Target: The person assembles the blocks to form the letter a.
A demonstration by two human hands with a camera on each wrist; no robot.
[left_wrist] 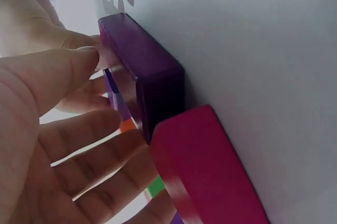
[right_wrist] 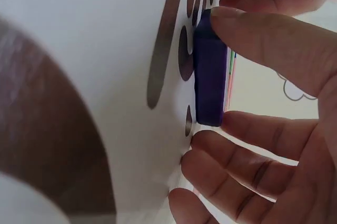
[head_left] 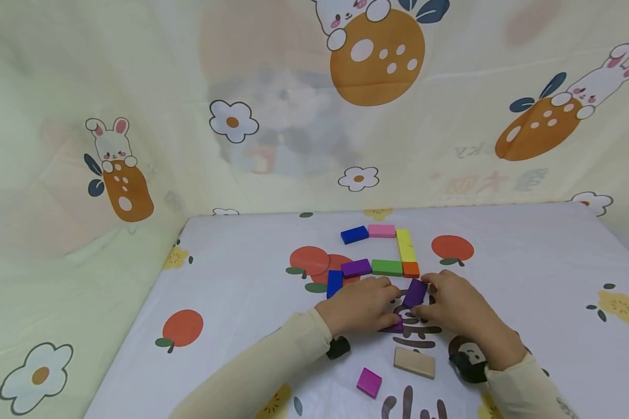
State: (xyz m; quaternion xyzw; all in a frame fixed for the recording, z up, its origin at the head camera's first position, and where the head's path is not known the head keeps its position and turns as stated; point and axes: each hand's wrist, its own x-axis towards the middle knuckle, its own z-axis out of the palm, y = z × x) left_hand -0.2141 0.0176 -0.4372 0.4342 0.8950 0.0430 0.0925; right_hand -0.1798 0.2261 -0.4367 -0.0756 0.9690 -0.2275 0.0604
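In the head view my right hand [head_left: 453, 305] pinches a purple block [head_left: 415, 293] by its ends between thumb and fingers. The right wrist view shows that block [right_wrist: 210, 76] close against the cloth, thumb at one end, index fingertip at the other. To its left, my left hand [head_left: 359, 305] holds a second purple block [head_left: 395, 326] lying on the cloth, with its thumb at one end. A magenta block [left_wrist: 205, 166] touches this block's other end in the left wrist view; the left hand hides it in the head view.
Beyond the hands, blue [head_left: 354, 235], pink [head_left: 381, 231], yellow [head_left: 406, 245], orange [head_left: 411, 269], green [head_left: 387, 267], purple [head_left: 356, 268] and blue [head_left: 334, 283] blocks form a bent line. Nearer lie a plain wooden block [head_left: 414, 362] and a magenta block [head_left: 369, 383]. A patterned curtain [head_left: 283, 192] stands behind.
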